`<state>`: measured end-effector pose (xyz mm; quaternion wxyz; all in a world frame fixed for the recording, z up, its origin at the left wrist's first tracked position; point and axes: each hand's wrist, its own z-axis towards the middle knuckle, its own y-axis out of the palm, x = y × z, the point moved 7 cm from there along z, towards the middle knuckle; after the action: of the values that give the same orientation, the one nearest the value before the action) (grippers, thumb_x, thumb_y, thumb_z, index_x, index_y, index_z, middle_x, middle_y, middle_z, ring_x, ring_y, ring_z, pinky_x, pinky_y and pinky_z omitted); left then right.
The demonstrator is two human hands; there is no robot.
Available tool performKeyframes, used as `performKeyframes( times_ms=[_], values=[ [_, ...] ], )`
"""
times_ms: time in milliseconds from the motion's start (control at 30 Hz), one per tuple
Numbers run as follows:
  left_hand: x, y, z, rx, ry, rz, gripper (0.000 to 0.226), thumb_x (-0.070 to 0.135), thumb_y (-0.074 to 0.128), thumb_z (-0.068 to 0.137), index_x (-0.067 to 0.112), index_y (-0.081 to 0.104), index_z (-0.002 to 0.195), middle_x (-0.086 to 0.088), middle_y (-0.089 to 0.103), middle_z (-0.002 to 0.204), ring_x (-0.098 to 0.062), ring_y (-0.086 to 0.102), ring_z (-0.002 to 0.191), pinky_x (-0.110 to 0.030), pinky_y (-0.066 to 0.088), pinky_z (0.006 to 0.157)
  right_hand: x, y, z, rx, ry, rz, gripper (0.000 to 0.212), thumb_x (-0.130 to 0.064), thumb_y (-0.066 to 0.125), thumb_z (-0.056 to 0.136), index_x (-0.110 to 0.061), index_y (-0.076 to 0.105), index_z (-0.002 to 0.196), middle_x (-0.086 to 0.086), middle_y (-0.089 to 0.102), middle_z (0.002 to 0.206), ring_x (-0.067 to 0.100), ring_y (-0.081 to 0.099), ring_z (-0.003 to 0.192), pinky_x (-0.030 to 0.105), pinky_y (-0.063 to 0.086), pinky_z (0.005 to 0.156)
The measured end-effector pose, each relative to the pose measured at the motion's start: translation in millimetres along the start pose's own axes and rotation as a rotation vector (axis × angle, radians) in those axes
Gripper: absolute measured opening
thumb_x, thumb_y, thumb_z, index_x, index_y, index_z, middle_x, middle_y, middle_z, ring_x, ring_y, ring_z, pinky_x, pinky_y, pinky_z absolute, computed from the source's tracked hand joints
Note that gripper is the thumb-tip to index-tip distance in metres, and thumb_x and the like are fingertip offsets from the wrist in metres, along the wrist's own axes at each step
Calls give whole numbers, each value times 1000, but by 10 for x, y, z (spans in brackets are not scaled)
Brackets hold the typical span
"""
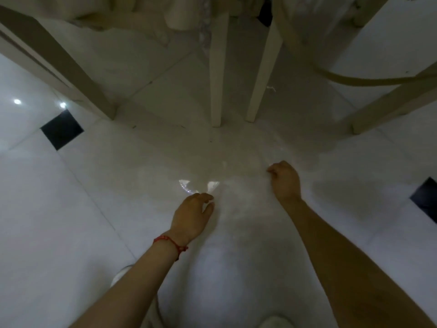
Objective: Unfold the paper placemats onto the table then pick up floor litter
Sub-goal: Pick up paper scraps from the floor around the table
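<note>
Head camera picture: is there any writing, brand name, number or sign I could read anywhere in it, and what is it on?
None: no readable text anywhere.
The clear plastic sheet both hands pinch, the floor tiles, the chair legs and the red bracelet all appear unmarked, though the picture is dim and soft.

Pale chair legs (216, 74) are standing on a glossy white tiled floor (71, 209), where black inset tiles (62, 129) are breaking the pattern and ceiling lights are reflecting.
</note>
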<state>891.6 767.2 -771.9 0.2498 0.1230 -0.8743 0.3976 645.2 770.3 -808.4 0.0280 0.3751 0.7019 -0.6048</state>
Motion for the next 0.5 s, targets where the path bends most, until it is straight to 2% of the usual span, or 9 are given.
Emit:
performKeyframes(
  times_ms=[133,300,500],
  values=[
    [237,-367,-403,12,-25,-6,31,25,45,93,13,57,119,-6,60,124,-22,54,115,-27,39,96,-351,-376,-573,-16,-10,44,21,5,49,86,4,68,96,24,63,104,36,60,98,30,45,86],
    [779,-886,-1027,3,12,27,32,26,45,93,12,59,117,-7,62,122,-24,57,111,-30,43,93,-727,-1125,-1265,-12,-21,78,18,5,53,85,3,69,93,23,64,100,36,61,95,32,47,85],
    [1587,-1517,-1974,-13,62,43,30,24,47,92,10,62,114,-10,63,121,-27,58,110,-33,45,94,-1124,-2379,-2098,186,119,263,18,6,53,84,1,70,85,18,66,100,31,64,95,30,48,84]
  ],
)
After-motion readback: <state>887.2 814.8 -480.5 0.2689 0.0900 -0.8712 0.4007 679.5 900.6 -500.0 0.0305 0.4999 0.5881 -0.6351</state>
